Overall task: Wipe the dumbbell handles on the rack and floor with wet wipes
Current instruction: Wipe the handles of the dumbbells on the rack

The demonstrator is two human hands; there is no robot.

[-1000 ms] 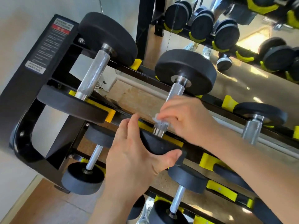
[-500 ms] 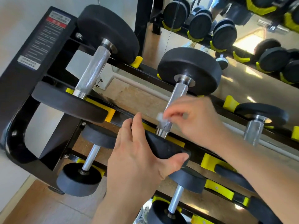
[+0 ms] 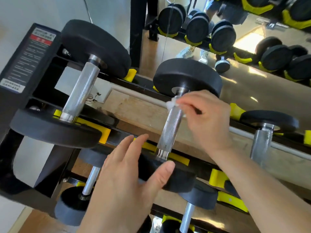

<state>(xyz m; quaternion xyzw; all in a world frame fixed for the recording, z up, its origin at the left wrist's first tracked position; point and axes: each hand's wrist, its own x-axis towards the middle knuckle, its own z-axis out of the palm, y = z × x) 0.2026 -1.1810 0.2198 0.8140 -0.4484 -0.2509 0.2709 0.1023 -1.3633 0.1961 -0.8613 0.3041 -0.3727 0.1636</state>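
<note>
The wet wipe (image 3: pixel 170 104) is at the top now! The right hand (image 3: pixel 207 120) has run it right up the handle (image 3: pixel 174 121) of the middle dumbbell (image 3: pixel 168 140), from the near collar a second ago to just under that dumbbell's far plate (image 3: pixel 186 76). The grip there is clamped, fingertips pinching the small white wad against the knurled steel, with bare handle showing all the way back down.

The left hand (image 3: pixel 127 179), meanwhile, has eased off. Half a second back its thumb hooked under the same dumbbell's near plate (image 3: pixel 181 179). Now that grip is apart, fingers straight over the plate's left side and thumb at its rim (it's blurred, so how firmly it touches is hard to call).

My read: one full pass on this handle is done, with the underside perhaps left. The left neighbour's handle (image 3: pixel 80 91) and the right neighbour's handle (image 3: pixel 260 143) either side of the middle dumbbell, both on the rack (image 3: pixel 20 101), are waiting.
</note>
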